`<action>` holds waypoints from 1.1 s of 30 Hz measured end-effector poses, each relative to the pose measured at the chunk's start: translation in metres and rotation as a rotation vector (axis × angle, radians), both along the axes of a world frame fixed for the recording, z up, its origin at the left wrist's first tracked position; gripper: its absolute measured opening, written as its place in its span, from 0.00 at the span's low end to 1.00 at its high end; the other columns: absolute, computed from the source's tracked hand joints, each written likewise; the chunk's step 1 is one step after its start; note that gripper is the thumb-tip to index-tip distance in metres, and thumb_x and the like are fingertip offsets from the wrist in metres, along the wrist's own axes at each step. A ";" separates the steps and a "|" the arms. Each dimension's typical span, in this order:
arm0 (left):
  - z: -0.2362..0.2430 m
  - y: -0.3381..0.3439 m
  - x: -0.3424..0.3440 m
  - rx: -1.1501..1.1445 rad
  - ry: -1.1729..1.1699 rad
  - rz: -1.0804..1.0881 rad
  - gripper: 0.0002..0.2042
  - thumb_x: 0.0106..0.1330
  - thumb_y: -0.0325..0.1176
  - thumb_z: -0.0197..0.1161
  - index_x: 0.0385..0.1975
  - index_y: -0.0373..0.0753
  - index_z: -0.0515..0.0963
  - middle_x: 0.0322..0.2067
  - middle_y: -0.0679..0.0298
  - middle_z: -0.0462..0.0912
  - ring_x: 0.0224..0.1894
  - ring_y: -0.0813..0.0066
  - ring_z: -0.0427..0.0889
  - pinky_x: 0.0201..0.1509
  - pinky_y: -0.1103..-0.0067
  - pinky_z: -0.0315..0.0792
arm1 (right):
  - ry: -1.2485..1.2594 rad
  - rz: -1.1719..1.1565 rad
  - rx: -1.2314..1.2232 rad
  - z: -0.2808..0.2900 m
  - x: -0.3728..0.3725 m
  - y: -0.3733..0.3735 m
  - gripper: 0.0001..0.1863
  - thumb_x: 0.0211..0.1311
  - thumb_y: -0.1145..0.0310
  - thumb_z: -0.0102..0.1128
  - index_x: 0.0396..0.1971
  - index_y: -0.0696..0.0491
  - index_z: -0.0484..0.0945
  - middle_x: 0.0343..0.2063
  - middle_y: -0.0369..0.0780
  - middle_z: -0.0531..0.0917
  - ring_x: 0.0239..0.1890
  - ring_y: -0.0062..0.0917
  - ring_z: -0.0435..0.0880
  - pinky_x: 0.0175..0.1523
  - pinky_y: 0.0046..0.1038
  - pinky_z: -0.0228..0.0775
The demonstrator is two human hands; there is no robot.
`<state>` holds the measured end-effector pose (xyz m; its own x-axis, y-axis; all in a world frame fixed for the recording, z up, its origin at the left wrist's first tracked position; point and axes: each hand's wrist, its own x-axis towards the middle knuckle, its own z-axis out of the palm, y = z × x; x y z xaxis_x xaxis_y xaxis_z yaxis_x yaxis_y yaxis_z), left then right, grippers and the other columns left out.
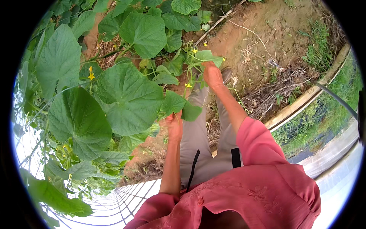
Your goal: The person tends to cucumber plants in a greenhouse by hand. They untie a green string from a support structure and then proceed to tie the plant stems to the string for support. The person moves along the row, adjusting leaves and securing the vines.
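My right hand (pixel 213 76) pinches a vine shoot at centre top, just beside a light green leaf (pixel 206 56) and small yellow flowers (pixel 188 85). My left hand (pixel 173 124) is lower and left, its fingers curled up under a smaller leaf (pixel 171 103); what it grips there is partly hidden by the foliage. Large rough green leaves (pixel 129 101) spread to the left of both hands, with another yellow flower (pixel 91 76) among them.
My trousered legs (pixel 194 149) stand on bare soil (pixel 248 45) with dry straw (pixel 267 95). At right are a curved wooden edge (pixel 289 110), a dark hose (pixel 335 95) and grass (pixel 320 122). A mesh framework (pixel 127 200) curves along the lower left; dense foliage (pixel 175 19) fills the upper left.
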<state>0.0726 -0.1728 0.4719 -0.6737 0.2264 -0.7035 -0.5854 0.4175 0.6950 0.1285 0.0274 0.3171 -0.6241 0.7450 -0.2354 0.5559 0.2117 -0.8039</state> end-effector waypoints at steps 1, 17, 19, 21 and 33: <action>0.006 0.003 -0.001 0.034 -0.038 0.044 0.11 0.67 0.30 0.59 0.46 0.36 0.76 0.49 0.61 0.77 0.52 0.72 0.74 0.56 0.73 0.68 | -0.015 0.042 0.041 -0.017 -0.006 0.002 0.15 0.46 0.83 0.53 0.37 0.56 0.78 0.39 0.48 0.78 0.37 0.47 0.80 0.40 0.40 0.74; 0.012 0.013 -0.003 0.194 -0.067 0.194 0.15 0.66 0.29 0.58 0.52 0.37 0.72 0.52 0.56 0.76 0.55 0.62 0.74 0.58 0.70 0.69 | -0.407 0.226 -0.306 -0.059 -0.035 0.002 0.09 0.50 0.65 0.56 0.29 0.51 0.80 0.34 0.46 0.83 0.39 0.41 0.81 0.42 0.39 0.74; 0.011 0.017 -0.006 0.219 -0.046 0.203 0.15 0.66 0.28 0.58 0.52 0.37 0.72 0.52 0.56 0.76 0.54 0.63 0.74 0.58 0.70 0.69 | -0.452 0.194 -0.298 -0.068 -0.029 0.008 0.10 0.50 0.64 0.56 0.33 0.49 0.80 0.34 0.46 0.83 0.40 0.40 0.81 0.43 0.39 0.74; 0.013 0.023 -0.009 0.248 -0.061 0.247 0.13 0.66 0.27 0.59 0.50 0.38 0.74 0.49 0.61 0.77 0.52 0.69 0.74 0.58 0.73 0.67 | -0.485 0.211 -0.282 -0.066 -0.015 0.021 0.12 0.52 0.65 0.55 0.37 0.50 0.79 0.38 0.46 0.81 0.42 0.40 0.81 0.45 0.39 0.73; 0.020 0.052 -0.003 0.242 -0.120 0.256 0.05 0.64 0.28 0.61 0.38 0.39 0.78 0.38 0.70 0.80 0.42 0.82 0.74 0.50 0.81 0.68 | 0.131 0.609 0.094 0.055 -0.144 0.033 0.31 0.51 0.73 0.56 0.59 0.49 0.65 0.52 0.45 0.75 0.55 0.41 0.74 0.57 0.34 0.67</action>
